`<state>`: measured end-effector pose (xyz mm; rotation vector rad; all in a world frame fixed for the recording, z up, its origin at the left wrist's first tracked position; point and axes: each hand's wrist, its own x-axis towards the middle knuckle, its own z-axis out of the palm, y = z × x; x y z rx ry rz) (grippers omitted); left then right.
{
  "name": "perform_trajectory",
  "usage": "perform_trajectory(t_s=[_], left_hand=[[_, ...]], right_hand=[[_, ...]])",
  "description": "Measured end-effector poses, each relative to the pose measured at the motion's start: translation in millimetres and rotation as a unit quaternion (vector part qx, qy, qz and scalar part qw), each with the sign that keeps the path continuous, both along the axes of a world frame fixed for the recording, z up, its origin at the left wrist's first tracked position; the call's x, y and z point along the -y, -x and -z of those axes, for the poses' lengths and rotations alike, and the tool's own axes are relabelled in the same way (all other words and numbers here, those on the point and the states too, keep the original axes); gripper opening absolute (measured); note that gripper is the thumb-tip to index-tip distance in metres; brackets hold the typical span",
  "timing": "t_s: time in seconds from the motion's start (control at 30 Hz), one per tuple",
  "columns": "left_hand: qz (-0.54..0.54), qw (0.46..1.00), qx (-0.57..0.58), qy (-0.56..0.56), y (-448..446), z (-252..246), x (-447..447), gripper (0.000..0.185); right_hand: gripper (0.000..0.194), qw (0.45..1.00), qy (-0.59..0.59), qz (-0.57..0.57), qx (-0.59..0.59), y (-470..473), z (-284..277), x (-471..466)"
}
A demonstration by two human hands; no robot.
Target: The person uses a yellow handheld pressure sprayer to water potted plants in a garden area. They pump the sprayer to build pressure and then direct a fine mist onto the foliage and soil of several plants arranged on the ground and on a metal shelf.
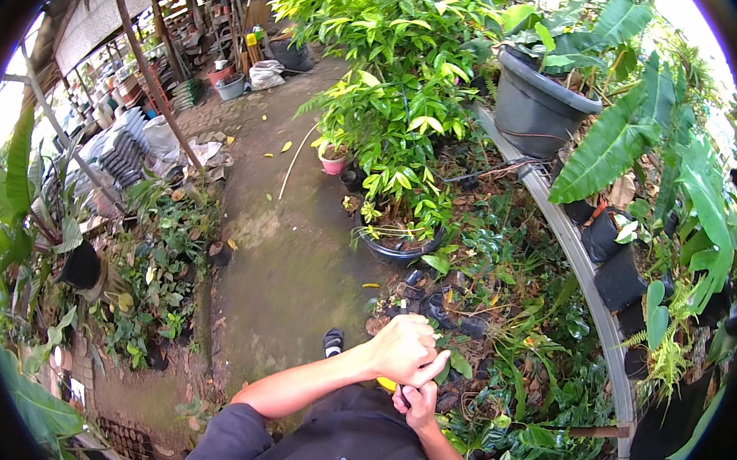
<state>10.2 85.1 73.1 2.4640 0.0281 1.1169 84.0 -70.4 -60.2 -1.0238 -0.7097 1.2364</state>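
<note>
My left hand (407, 349) is closed in a fist in front of my body, its back facing up. A slim light-and-dark tip shows just past the knuckles. Right below it, my right hand (419, 402) grips a dark handle (404, 396). The tip and the handle line up as parts of one slim tool, most of it hidden by my fists. Under my left wrist a yellow thing (386, 383) peeks out, too covered to name.
A mossy path (284, 256) runs ahead, with my sandalled foot (333, 342) on it. A leafy shrub stands in a black pot (399, 251). A metal rail (593, 282) curves along the right, beside a large grey pot (541, 104). Planted beds (157, 268) line the left.
</note>
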Motion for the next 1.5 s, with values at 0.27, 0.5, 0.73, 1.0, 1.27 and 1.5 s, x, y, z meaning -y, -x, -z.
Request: perform_trajectory(t_s=[0.27,0.5,0.73,1.0,1.27,1.5], left_hand=[[-0.043,0.999,-0.003,-0.026,8,-27,-10,0.045],[-0.012,0.996,0.068,-0.047,15,-28,-19,0.041],[-0.001,0.997,0.028,-0.077,-2,-42,-22,0.04],[-0.043,0.996,-0.055,-0.063,11,-30,-26,0.041],[-0.056,0.995,-0.023,-0.078,48,-48,-62,0.038],[-0.022,0.996,-0.062,-0.068,60,-20,-137,0.039]], right_hand=[[0.045,0.999,-0.038,-0.01,-0.029,2,-5,-16],[0.044,0.999,-0.053,-0.008,-0.006,1,0,-36],[0.034,0.986,-0.085,-0.058,-0.128,2,-7,-41],[0.051,0.984,-0.052,-0.131,-0.111,-8,-7,-43],[0.035,0.988,-0.113,-0.034,0.098,17,-16,-96],[0.043,0.995,-0.083,-0.038,-0.029,49,-52,-159]])
